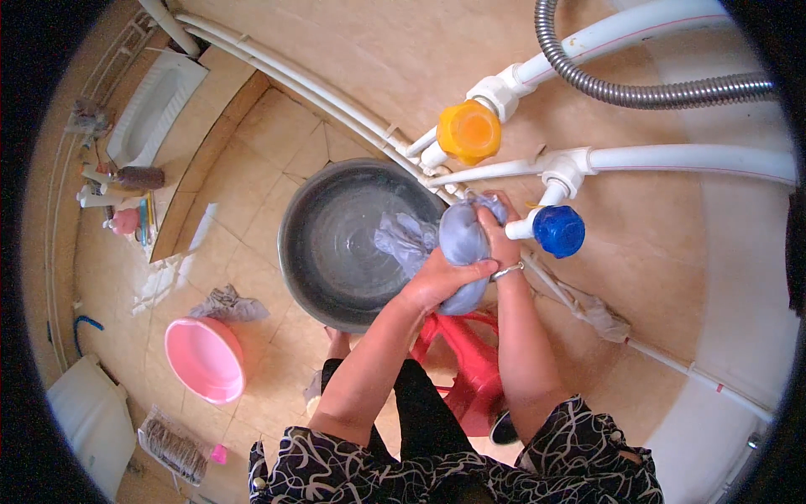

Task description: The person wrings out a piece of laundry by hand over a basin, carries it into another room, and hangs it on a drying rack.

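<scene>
Both hands grip a bunched, wet-looking pale blue-grey cloth (465,233) above the right rim of a large dark grey basin (327,252). My left hand (441,278) clasps its lower part, thumb across it. Higher up, my right hand (497,230) holds the upper end close to the wall pipes; a silver bangle (507,271) circles that wrist. Between the hands the fabric bulges out smooth and round. A crumpled part of the same-coloured cloth (403,239) hangs over or lies in the basin; which of these I cannot tell.
Right beside my right hand juts a blue-handled valve (558,231), with a yellow-handled one (469,132) above. A red plastic stool (469,372) stands below my hands. Leftward are a pink basin (204,359), a crumpled grey cloth (230,305), bottles (140,177) and a squat toilet (157,107).
</scene>
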Demonstrator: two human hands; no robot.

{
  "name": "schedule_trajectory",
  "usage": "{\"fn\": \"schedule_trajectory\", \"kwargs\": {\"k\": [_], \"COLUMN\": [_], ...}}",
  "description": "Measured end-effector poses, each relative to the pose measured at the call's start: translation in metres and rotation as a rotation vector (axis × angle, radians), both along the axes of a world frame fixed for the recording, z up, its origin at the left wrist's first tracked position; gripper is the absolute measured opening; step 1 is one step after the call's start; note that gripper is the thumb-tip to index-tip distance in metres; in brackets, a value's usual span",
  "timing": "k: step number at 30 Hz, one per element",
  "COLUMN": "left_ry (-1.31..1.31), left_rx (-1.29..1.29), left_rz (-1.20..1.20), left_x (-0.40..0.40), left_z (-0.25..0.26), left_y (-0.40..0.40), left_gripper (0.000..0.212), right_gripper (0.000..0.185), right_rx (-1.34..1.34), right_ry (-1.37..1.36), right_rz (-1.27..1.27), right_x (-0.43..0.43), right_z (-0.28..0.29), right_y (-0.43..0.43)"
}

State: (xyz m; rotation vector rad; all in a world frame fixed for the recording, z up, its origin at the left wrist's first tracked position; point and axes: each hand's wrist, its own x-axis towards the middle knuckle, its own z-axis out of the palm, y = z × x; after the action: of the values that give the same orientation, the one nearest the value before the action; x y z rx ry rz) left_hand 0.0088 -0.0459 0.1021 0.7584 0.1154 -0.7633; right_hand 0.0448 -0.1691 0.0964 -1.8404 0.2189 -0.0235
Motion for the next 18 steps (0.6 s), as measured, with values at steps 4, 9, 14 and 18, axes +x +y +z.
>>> {"fn": "schedule_trajectory", "kwargs": {"k": [4, 9, 14, 18], "left_ry": [0.259, 0.614, 0.145, -0.103], "left_rx": [-0.024, -0.188, 0.046, 0.127], "left_rz": [-0.016, -0.086, -0.303, -0.141], "left_x": [0.002, 0.000, 0.002, -0.005], "left_z": [0.010, 0.020, 0.015, 0.001], "left_y": [0.004, -0.002, -0.014, -0.023], "left_gripper": [0.044, 0.036, 0.052, 0.053], "right_gripper": [0.041, 0.055, 0.032, 0.023], "right_rx": [0.587, 1.203, 1.354, 0.550], "right_ry": [0.260, 0.458, 0.463, 0.421], "right_rz": [0.170, 0.355, 0.233, 0.115], "right_x": [-0.002, -0.010, -0.009, -0.006], "right_z": [0.002, 0.007, 0.004, 0.028], "right_y": [-0.008, -0.002, -0.026, -0.015]}}
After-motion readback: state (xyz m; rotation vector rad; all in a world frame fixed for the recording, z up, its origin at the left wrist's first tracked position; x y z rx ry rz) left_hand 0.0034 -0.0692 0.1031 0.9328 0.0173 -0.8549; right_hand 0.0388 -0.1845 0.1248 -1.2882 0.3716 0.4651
